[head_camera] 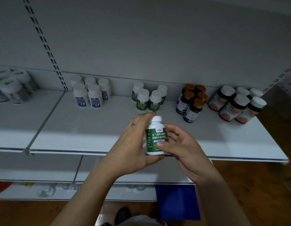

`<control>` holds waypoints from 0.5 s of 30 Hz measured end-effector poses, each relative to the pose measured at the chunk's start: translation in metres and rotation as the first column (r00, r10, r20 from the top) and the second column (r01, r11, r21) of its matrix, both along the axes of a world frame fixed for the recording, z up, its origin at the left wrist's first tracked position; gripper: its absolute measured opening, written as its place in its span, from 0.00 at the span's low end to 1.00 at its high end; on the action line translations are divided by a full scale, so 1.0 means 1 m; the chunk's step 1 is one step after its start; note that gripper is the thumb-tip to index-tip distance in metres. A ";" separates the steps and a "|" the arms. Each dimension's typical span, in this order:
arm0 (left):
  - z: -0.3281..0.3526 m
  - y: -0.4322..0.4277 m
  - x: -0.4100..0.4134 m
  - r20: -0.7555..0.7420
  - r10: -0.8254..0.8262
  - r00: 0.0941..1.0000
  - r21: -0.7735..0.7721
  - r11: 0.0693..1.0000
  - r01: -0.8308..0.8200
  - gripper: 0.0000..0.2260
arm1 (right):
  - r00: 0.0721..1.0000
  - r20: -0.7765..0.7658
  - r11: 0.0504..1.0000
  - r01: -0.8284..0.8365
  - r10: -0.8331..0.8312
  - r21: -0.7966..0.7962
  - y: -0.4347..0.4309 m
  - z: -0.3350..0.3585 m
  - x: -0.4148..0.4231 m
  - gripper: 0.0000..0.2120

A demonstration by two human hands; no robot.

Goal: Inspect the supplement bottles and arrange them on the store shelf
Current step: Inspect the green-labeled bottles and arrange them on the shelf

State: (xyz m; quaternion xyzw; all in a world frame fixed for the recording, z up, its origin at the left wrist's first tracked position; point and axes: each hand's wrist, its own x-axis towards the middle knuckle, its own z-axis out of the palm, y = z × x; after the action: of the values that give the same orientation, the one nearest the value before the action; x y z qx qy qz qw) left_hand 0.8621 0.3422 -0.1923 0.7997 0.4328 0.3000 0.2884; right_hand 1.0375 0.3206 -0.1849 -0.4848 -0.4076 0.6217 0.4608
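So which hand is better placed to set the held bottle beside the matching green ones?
Probably the left hand: it wraps the bottle from behind and below; the right hand only pinches its side; the green group sits straight ahead.

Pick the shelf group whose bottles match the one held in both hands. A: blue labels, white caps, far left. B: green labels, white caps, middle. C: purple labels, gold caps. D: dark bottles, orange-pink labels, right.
B: the held bottle has a white cap and a green label, like the green-labelled group standing just beyond it on the shelf.
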 end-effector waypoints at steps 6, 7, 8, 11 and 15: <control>0.002 -0.004 -0.004 0.009 0.036 0.999 -0.029 0.999 -0.036 0.44 | 0.995 -0.100 0.998 -0.018 0.013 -0.055 -0.002 0.000 0.005 0.20; 0.002 -0.004 -0.004 0.008 0.041 0.999 -0.029 0.999 -0.041 0.44 | 0.993 -0.112 0.997 -0.035 0.027 -0.064 -0.003 0.000 0.005 0.20; 0.002 -0.005 -0.005 0.009 0.044 0.999 -0.031 0.999 -0.044 0.45 | 0.991 -0.125 0.996 -0.054 0.045 -0.068 -0.003 -0.001 0.005 0.20; 0.000 -0.006 -0.007 0.007 0.048 0.999 -0.043 0.998 -0.048 0.47 | 0.980 -0.180 0.991 -0.101 0.085 -0.085 -0.004 -0.004 0.002 0.21; -0.004 -0.007 -0.012 0.012 0.043 0.999 -0.057 0.997 -0.042 0.48 | 0.958 -0.258 0.984 -0.154 0.126 -0.089 -0.004 -0.008 -0.004 0.24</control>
State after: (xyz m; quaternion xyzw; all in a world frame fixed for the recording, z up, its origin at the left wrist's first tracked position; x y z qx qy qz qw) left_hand 0.8504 0.3347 -0.1959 0.7798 0.4562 0.2989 0.3073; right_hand 1.0333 0.3167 -0.1931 -0.3961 -0.3448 0.7305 0.4367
